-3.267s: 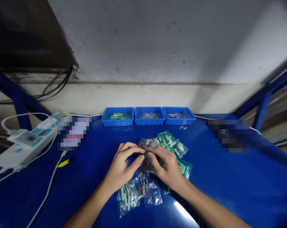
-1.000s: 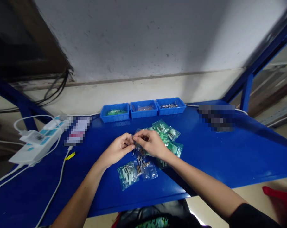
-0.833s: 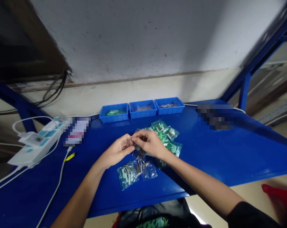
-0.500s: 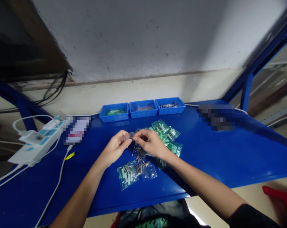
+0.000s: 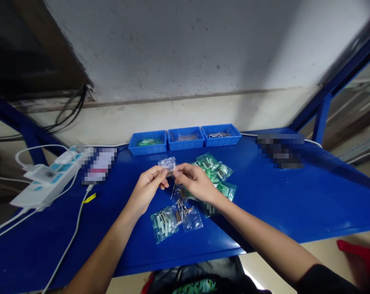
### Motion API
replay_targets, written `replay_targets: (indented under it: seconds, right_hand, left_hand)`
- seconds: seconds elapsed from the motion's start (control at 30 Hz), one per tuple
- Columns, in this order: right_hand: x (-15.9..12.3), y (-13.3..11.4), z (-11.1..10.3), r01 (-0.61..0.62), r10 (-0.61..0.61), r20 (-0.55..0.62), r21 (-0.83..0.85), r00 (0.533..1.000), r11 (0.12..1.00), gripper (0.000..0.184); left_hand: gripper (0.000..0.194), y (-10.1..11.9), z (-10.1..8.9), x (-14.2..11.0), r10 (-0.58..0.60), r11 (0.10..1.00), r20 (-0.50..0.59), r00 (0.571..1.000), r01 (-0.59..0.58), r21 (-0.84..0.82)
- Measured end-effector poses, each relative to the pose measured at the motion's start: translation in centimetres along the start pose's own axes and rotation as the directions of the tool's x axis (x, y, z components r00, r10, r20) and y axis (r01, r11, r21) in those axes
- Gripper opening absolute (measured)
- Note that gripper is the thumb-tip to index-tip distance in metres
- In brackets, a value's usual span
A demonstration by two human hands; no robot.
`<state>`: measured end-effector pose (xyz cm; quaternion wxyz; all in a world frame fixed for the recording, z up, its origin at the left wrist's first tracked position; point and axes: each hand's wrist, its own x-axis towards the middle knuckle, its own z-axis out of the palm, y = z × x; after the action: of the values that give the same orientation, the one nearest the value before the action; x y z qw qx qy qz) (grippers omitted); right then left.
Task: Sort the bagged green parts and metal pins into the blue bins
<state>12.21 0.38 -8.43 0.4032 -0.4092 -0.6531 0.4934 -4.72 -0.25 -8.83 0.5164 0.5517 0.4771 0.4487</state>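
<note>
Between my two hands is a small clear plastic bag [image 5: 167,163], pinched at its near edge. My left hand [image 5: 150,183] closes thumb against fingers on the bag's left side. My right hand [image 5: 195,181] grips its right side, fingers curled. Some brownish pieces show at the fingertips, too small to make out. Below the hands lie a clear bag [image 5: 192,220] with metal pins and brown pieces, and a green-tinted bag [image 5: 164,224] of pale plugs. More green bags [image 5: 217,171] are heaped beyond my right hand.
Three blue bins stand along the wall: green bags in the left bin [image 5: 147,150], clear bags in the middle bin [image 5: 186,144], metal pins in the right bin [image 5: 221,141]. At left are a white power strip [image 5: 47,183] and a cable [image 5: 77,224]; a blurred dark object [image 5: 279,153] lies right.
The clear bag now stands up above my fingertips, where before it was mostly hidden between them. My hands have shifted only slightly. The bags on the table lie as before.
</note>
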Motion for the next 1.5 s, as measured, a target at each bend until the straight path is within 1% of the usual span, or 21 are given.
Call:
replay_targets:
  seconds: [0.07,0.2,0.3,0.33,0.4,0.47,0.5,0.57,0.67,0.77,0.87,0.97,1.03,1.07,1.13,1.23,1.27,1.3,1.37,1.43,1.5]
  right_hand:
    - [0.1,0.2,0.1,-0.002,0.003,-0.001,0.043,1.0,0.999,0.018]
    - [0.4,0.8,0.3,0.045,-0.036,-0.078,0.122,0.996,0.991,0.012]
    - [0.3,1.0,0.3,0.093,-0.08,-0.114,0.114,0.99,0.989,0.01]
    - [0.2,0.9,0.3,0.116,-0.105,-0.114,0.089,0.988,0.989,0.01]
    - [0.0,0.9,0.4,0.173,-0.17,-0.111,0.016,0.979,0.985,0.011]
    - [-0.2,0.8,0.4,0.225,-0.23,-0.115,-0.052,0.966,0.973,0.013]
    - [-0.3,0.7,0.4,0.237,-0.244,-0.121,-0.071,0.962,0.969,0.015]
    - [-0.2,0.7,0.5,0.222,-0.228,-0.139,-0.059,0.964,0.973,0.017]
    - [0.1,0.8,0.4,0.114,-0.104,-0.172,0.048,0.98,0.992,0.021]
    - [0.5,0.8,0.2,-0.047,0.077,-0.172,0.173,0.982,0.984,0.016]
    - [0.4,0.3,0.1,-0.159,0.196,-0.138,0.242,0.971,0.957,0.026]
    - [0.0,-0.5,0.3,-0.229,0.261,-0.051,0.341,0.964,0.912,0.037]
    - [-0.3,-0.9,0.4,-0.242,0.263,0.01,0.424,0.965,0.873,0.037]
    - [-0.3,-0.9,0.5,-0.23,0.25,0.014,0.449,0.968,0.864,0.035]
    - [-0.3,-0.7,0.6,-0.183,0.218,-0.027,0.449,0.976,0.875,0.026]
    - [-0.3,0.0,0.7,-0.071,0.138,-0.167,0.355,0.976,0.932,0.013]
    - [-0.3,0.2,0.7,-0.025,0.097,-0.215,0.315,0.972,0.949,0.016]
    - [-0.3,0.3,0.7,0.02,0.054,-0.258,0.274,0.965,0.961,0.022]
    - [-0.5,0.5,0.8,0.081,-0.021,-0.301,0.189,0.953,0.979,0.03]
    - [-0.7,0.5,0.9,0.146,-0.122,-0.286,0.065,0.95,0.987,0.018]
    - [-1.0,0.4,1.0,0.255,-0.279,-0.263,-0.119,0.924,0.959,0.008]
  left_hand:
    - [0.018,0.0,0.0,0.0,0.004,1.0,0.002,1.0,-0.004,-0.005]
    - [0.021,0.1,-0.1,0.1,0.008,0.996,-0.016,1.0,-0.009,-0.087]
    - [0.025,0.2,-0.2,0.2,-0.092,0.976,-0.052,0.994,0.08,-0.202]
    - [0.029,0.3,-0.2,0.2,-0.14,0.964,-0.037,0.989,0.128,-0.233]
    - [0.038,0.3,-0.2,0.2,-0.212,0.941,0.042,0.976,0.215,-0.261]
    - [0.034,0.2,-0.2,0.2,-0.209,0.939,0.116,0.971,0.232,-0.254]
    - [0.028,0.2,-0.3,0.1,-0.186,0.946,0.127,0.974,0.212,-0.244]
    - [0.02,0.0,-0.3,0.2,-0.13,0.964,0.09,0.987,0.147,-0.222]
    - [0.021,-0.2,-0.3,0.3,-0.021,0.993,-0.068,0.997,0.013,-0.12]
    - [0.025,-0.2,-0.3,0.2,0.151,0.987,-0.229,0.962,-0.135,0.085]
    - [0.023,-0.1,0.0,-0.1,0.291,0.943,-0.276,0.916,-0.226,0.244]
    - [0.016,0.1,0.4,-0.7,0.401,0.89,-0.236,0.885,-0.316,0.328]
    - [0.013,0.4,0.7,-1.0,0.45,0.852,-0.171,0.877,-0.365,0.375]
    - [0.012,0.5,0.9,-1.2,0.47,0.83,-0.131,0.873,-0.386,0.402]
    - [0.013,0.7,1.1,-1.3,0.512,0.774,-0.042,0.858,-0.439,0.457]
    - [0.016,0.8,1.2,-1.3,0.555,0.701,0.055,0.83,-0.502,0.507]
    - [0.015,0.7,1.2,-1.3,0.547,0.7,0.059,0.835,-0.495,0.515]
    - [0.015,0.7,1.1,-1.2,0.514,0.722,0.052,0.856,-0.465,0.512]
    - [0.015,0.5,0.8,-0.9,0.37,0.833,0.023,0.929,-0.343,0.434]
    - [0.025,0.2,0.4,-0.5,0.159,0.954,0.027,0.987,-0.16,0.253]
    - [0.041,-0.1,0.1,-0.2,-0.002,0.999,0.057,0.998,0.0,0.039]
